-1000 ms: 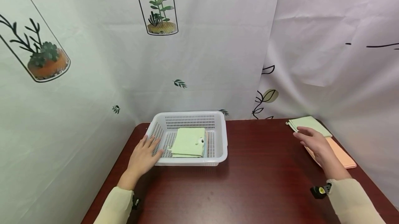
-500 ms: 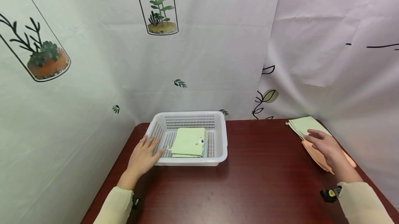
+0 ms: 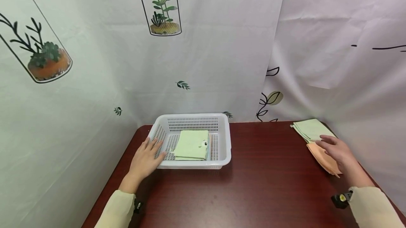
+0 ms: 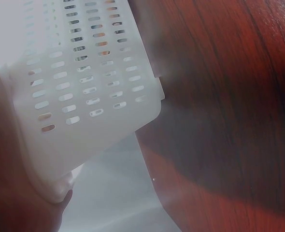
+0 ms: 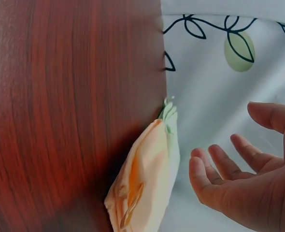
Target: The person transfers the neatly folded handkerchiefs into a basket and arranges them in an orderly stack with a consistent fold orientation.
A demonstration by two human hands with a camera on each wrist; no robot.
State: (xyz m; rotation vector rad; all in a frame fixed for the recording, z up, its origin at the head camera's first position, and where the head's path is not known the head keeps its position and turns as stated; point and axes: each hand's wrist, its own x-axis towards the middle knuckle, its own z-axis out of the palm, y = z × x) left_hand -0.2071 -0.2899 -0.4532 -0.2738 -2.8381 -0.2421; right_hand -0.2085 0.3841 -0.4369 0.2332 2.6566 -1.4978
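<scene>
My left hand (image 3: 146, 159) lies over the left front rim of a white perforated plastic basket (image 3: 195, 166), its fingers spread and straight. In the left wrist view the basket's slotted wall (image 4: 89, 96) fills the upper left, with part of the hand (image 4: 17, 164) at the left edge. Inside the basket sits a folded light green cloth (image 3: 190, 145) with a printed eye. My right hand (image 3: 337, 152) hovers beside a folded orange cloth (image 3: 323, 159), fingers loosely bent and holding nothing. Behind that lies a folded light green cloth (image 3: 312, 129). In the right wrist view, a gap separates the hand (image 5: 249, 179) from the orange cloth (image 5: 147, 179).
A dark red wooden table (image 3: 253, 192) carries the basket and cloths. Pale curtains with plant prints (image 3: 206, 62) stand behind and along both sides. The two right-hand cloths lie by the table's right edge.
My right hand has moved right and slightly toward me, uncovering more of the orange cloth's left side. The left hand and basket have stayed in place.
</scene>
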